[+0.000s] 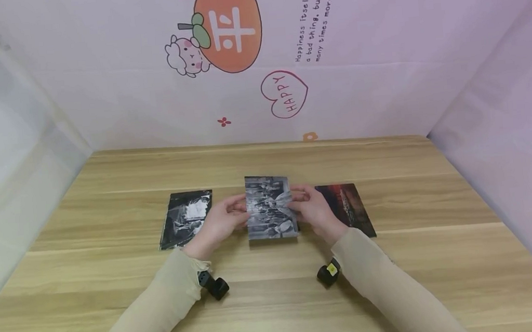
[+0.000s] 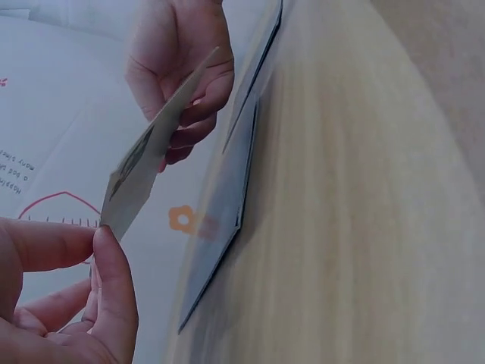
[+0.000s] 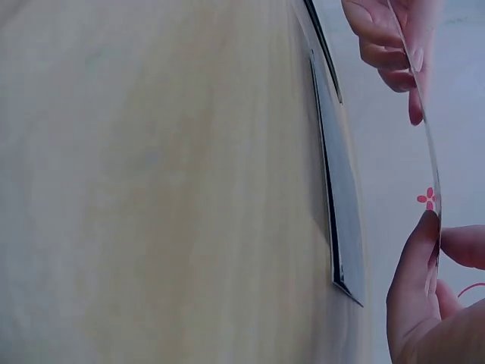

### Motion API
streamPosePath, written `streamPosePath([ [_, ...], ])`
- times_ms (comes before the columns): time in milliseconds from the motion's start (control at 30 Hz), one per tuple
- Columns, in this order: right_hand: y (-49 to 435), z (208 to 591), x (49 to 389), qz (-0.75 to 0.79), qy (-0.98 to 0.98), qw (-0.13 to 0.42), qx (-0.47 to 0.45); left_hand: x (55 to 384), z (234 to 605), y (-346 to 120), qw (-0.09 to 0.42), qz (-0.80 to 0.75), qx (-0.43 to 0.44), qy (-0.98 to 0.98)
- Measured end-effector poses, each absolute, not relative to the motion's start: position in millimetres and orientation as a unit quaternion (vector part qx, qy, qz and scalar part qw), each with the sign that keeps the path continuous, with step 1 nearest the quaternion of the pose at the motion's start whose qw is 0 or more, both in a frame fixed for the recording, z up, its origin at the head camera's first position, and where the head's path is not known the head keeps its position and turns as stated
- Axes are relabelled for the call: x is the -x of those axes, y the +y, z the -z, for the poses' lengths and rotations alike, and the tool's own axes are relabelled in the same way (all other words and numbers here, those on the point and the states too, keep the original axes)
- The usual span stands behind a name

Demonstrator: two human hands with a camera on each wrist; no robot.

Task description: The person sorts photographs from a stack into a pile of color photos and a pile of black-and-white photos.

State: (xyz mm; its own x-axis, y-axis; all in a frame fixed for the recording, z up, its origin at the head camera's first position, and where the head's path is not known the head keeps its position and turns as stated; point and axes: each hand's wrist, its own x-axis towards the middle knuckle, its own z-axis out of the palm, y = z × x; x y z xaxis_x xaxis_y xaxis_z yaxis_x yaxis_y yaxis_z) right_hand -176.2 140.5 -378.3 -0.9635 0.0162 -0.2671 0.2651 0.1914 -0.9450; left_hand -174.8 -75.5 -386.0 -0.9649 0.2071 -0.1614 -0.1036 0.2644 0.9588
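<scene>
A black-and-white picture card (image 1: 269, 207), printed with a crowd of figures, is held up off the table between both hands. My left hand (image 1: 225, 221) pinches its left edge between thumb and finger, as the left wrist view shows. The right hand (image 1: 313, 209) pinches the opposite edge. In the right wrist view the card (image 3: 430, 144) is seen nearly edge-on and slightly bowed. Below it lies another card or thin stack (image 2: 220, 205), mostly hidden from the head view. Beside the left hand rests a dark black-and-white card stack (image 1: 181, 219); near the right, a dark reddish card (image 1: 349, 206).
The cards lie on a wood-grain table (image 1: 267, 301). A white printed cloth (image 1: 358, 91) stands behind the table, with more pale cloth (image 1: 11, 144) at the sides. A small black camera (image 1: 219, 288) sits at the left wrist, another camera (image 1: 327, 276) at the right.
</scene>
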Motion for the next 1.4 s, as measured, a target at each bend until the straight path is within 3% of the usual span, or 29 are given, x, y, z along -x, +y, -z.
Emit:
streamPosePath([
  [633, 104.1, 378.3, 173.8, 0.649, 0.75, 0.101, -0.075, 164.6, 376.5, -120.2, 0.138, -0.594, -0.035, 0.792],
  [1400, 29.7, 374.1, 177.6, 0.676, 0.724, 0.108, -0.081, 161.0, 360.3, -185.9, 0.074, -0.488, -0.072, 0.867],
])
